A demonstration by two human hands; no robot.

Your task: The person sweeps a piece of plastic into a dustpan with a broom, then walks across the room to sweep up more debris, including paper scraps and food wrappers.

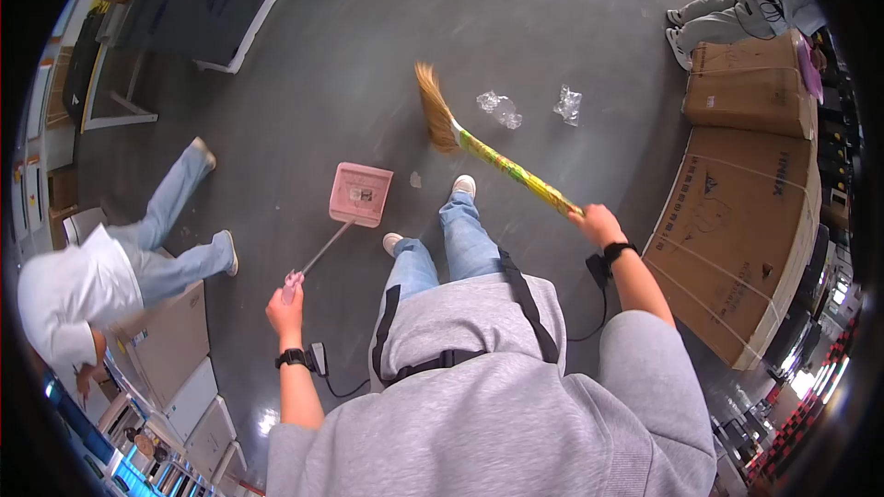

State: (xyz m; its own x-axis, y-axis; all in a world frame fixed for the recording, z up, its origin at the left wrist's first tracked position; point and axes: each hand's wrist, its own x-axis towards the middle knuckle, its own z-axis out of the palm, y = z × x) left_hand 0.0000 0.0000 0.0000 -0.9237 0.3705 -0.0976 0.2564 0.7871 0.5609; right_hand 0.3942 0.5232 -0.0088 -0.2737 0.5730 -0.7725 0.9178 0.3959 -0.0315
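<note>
My left hand is closed around the pink grip of a long-handled dustpan, whose pan is on or just above the grey floor. My right hand is wrapped round the yellow-green patterned handle of a broom. The straw bristles fan out at the far end, between the dustpan and the litter. A crumpled piece of clear plastic lies right of the bristles, and a second clear plastic wrapper lies further right. One small pale scrap rests between dustpan and broom.
Large cardboard boxes line the right side, with another person's legs beyond them. At left, a person in a white top bends near cartons. A dark table stands at upper left.
</note>
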